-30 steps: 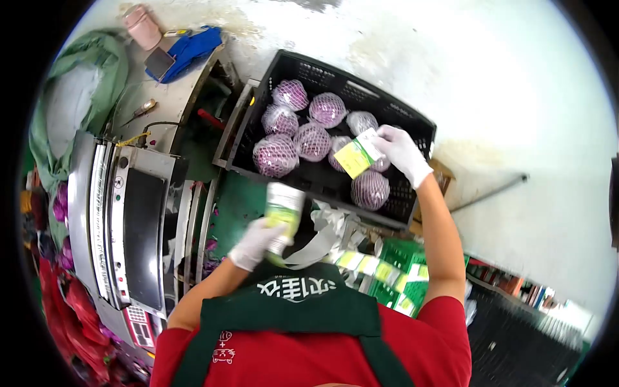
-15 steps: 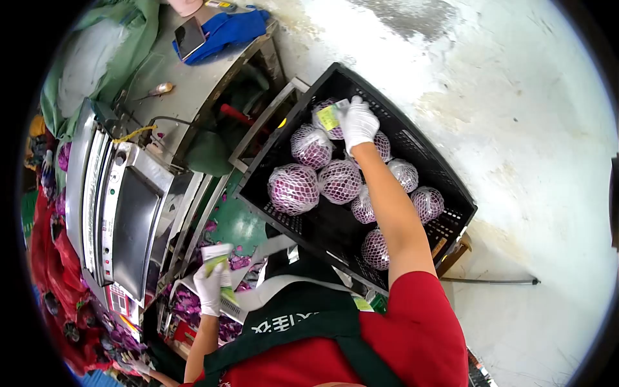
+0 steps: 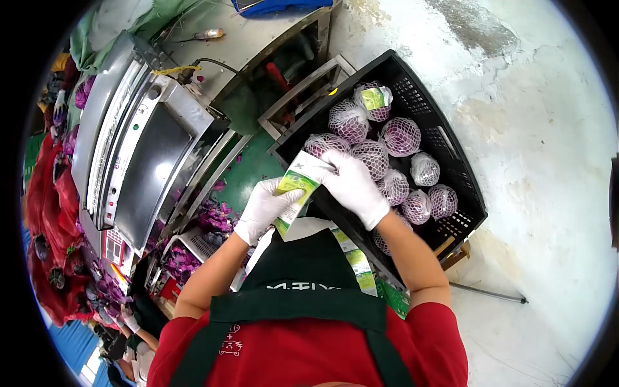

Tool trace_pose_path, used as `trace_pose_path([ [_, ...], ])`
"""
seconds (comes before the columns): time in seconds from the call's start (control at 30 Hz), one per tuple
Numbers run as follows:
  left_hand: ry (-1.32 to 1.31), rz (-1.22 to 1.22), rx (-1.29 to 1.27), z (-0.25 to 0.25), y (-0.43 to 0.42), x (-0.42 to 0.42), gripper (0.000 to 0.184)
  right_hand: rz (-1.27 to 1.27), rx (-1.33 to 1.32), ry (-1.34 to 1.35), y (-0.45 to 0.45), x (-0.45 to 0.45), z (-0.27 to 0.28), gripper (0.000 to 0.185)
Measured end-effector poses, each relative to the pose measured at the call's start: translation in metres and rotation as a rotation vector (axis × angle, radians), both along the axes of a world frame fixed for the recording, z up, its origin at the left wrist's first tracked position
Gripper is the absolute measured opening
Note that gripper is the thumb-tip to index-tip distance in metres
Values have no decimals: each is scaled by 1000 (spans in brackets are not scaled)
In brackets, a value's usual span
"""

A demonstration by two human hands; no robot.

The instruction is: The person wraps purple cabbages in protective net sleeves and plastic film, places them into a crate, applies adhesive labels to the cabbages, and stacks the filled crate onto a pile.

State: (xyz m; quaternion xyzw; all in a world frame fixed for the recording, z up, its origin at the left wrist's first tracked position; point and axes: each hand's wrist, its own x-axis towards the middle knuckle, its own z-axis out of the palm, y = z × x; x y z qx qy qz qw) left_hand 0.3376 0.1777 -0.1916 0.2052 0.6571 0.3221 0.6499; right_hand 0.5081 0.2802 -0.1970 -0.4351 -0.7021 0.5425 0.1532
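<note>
Green and white print covered the label strip [image 3: 299,184], its fine lettering too small to read. It lay between the two gloved hands, by the near side of the black crate [image 3: 445,138]. The left hand [image 3: 263,209] clamped its left edge, thumb on top; the right hand [image 3: 351,186] pinched its upper right edge. Both forearms angled inward. A similar label [image 3: 373,99] sat on one netted purple head [image 3: 380,112]; white characters [image 3: 303,286] crossed the apron [image 3: 303,261], partly hidden.
</note>
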Motion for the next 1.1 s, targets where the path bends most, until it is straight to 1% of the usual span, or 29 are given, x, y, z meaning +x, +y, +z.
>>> trace_pose_path([
  [0.03, 11, 104, 209, 5, 3, 10, 25, -62, 76, 32, -10, -3, 0, 24],
  [0.07, 19, 208, 420, 7, 6, 16, 27, -80, 63, 23, -19, -4, 3, 24],
  [0.1, -42, 177, 444, -2, 7, 11, 36, -40, 142, -63, -27, -5, 8, 25],
  [0.13, -53, 107, 308, 4, 12, 3, 17, -4, 218, -150, -34, -5, 10, 26],
  [0.17, -11, 162, 354, -8, 10, 2, 7, 28, 380, -255, -37, -3, 12, 24],
  [0.2, 33, 219, 401, -13, 12, 5, 14, 17, 384, -263, -37, 0, 13, 24],
  [0.23, -91, 281, 312, 0, 14, 13, 34, -71, 253, -139, -36, 2, 14, 23],
  [0.27, -75, 158, 234, -12, 5, 7, 22, -157, 121, -13, -35, 3, 16, 21],
  [0.3, -123, 161, 234, -12, -4, 16, 16, -140, -32, -19, -27, 10, 19, 13],
  [0.33, -171, 167, 236, -9, -13, 25, 18, -118, 44, -62, -12, 22, 6, 10],
  [0.37, -134, 8, 107, -5, -23, 22, 34, -192, 118, -93, 9, 33, 2, 10],
  [0.4, -130, -15, 0, -13, -33, 17, 32, -296, 96, -109, 32, 47, -24, 11],
  [0.43, -155, 53, -58, -18, -40, 12, 29, -417, 16, -34, 54, 59, -58, 14],
  [0.47, -179, 121, -118, -21, -44, 8, 27, -524, -32, -98, 70, 58, -63, 20],
  [0.5, -146, 134, -124, -19, -41, 4, 22, -630, -71, -55, 82, 54, -82, 26],
  [0.53, -171, 158, -87, -11, -38, 2, 22, -654, -33, -102, 92, 52, -113, 30],
  [0.57, -132, 169, -71, -12, -38, 0, 20, -673, -47, -115, 96, 48, -142, 40],
  [0.6, -92, 179, -55, -13, -38, -1, 19, -693, -61, -126, 95, 37, -146, 50],
  [0.63, -92, 181, -55, -12, -38, -2, 19, -608, -23, -562, 97, 31, -148, 64],
  [0.67, -79, 188, -15, -11, -38, -2, 19, -489, 62, -817, 93, 23, -151, 71],
  [0.73, -59, 204, 9, -8, -42, -6, 20, -497, 193, -901, 86, 23, -141, 70],
  [0.77, -18, 161, 71, -6, -41, -8, 20, -554, 515, -988, 77, 22, -136, 73],
  [0.8, 25, 120, 130, -4, -41, -12, 21, -648, 436, -849, 76, 21, -134, 64],
  [0.87, 62, -5, 121, 1, -36, -20, 25, -340, -156, -103, 51, 15, -80, 45],
  [0.93, -40, 4, 134, 0, -33, -24, 25, -11, -320, 238, 8, -2, -23, 26],
  [1.0, -29, -56, 175, 6, -30, -19, 28, -21, -283, 151, -16, -6, -3, 21],
  [1.03, -137, 174, 259, 22, -21, -7, 29, -74, -231, 99, -27, -9, 5, 20],
  [1.07, -234, 252, 283, 27, -18, -6, 30, -133, -180, 47, -39, -14, 13, 18],
  [1.1, -331, 329, 306, 32, -16, -5, 32, -104, 62, -39, -49, -17, 22, 20],
])
